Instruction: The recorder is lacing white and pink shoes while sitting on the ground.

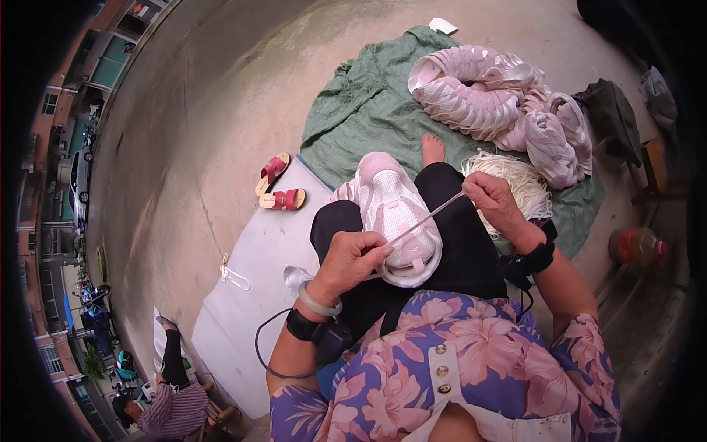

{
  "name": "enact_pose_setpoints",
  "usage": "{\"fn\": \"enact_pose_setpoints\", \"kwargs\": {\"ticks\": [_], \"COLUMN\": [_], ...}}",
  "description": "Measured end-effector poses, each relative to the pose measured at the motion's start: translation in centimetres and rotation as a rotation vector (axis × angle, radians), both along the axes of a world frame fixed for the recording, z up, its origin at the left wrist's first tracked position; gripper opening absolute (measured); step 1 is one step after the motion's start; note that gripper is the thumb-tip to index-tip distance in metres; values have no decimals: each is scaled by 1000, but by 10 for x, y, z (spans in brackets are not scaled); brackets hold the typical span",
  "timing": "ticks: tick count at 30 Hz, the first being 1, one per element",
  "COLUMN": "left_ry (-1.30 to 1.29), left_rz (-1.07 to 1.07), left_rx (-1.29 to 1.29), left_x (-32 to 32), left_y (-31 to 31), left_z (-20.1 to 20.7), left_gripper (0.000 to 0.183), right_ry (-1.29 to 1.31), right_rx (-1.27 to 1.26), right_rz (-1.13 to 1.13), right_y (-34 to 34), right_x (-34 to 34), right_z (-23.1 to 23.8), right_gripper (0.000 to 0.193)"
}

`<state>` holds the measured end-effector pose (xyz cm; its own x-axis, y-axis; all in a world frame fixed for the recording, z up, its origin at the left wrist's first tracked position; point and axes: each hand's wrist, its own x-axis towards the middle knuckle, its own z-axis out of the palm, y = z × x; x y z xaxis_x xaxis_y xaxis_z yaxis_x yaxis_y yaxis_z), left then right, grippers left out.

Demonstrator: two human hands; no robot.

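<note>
Across my lap lies a pink and white shoe upper (390, 202), its rounded toe end pointing away from me. A thin pale shoelace (427, 221) is stretched slantwise above it between my two hands. My left hand (346, 259) pinches the lace's lower part near the heel end of the upper. My right hand (495, 200) pinches the other end, raised to the right of the upper. Both hands are closed, thumb against finger. Beside my right knee sits a bundle of cream laces (515, 184), partly hidden by my right hand.
A green cloth (368, 110) covers the ground ahead, carrying stacked pink and white uppers (471, 92). Red sandals (282, 199) rest by a pale sheet (243, 317) with a loose white lace (234, 276). A plastic bottle (635, 245) stands at right; another person (173, 401) sits lower left.
</note>
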<state>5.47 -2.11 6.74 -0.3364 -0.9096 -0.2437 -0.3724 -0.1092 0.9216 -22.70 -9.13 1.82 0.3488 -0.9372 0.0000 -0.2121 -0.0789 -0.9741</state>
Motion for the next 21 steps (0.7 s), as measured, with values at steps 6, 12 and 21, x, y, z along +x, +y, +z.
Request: {"fn": "enact_pose_setpoints", "kwargs": {"ticks": [6,12,21], "left_ry": [-44,-71,-307], "left_rz": [30,5,-140], "left_rx": [-54,-254,-493], "left_x": [1,-22,-32], "left_y": [-1,-10,-19], "left_z": [-5,-4,-1], "left_gripper": [14,10,11], "right_ry": [648,83,102], "right_rx": [-200,-520,112], "right_rz": [-45,182,645], "right_y": [-9,6,-2], "right_x": [-9,44,58], "right_z": [-25,12,35], "right_gripper": [13,28,33]}}
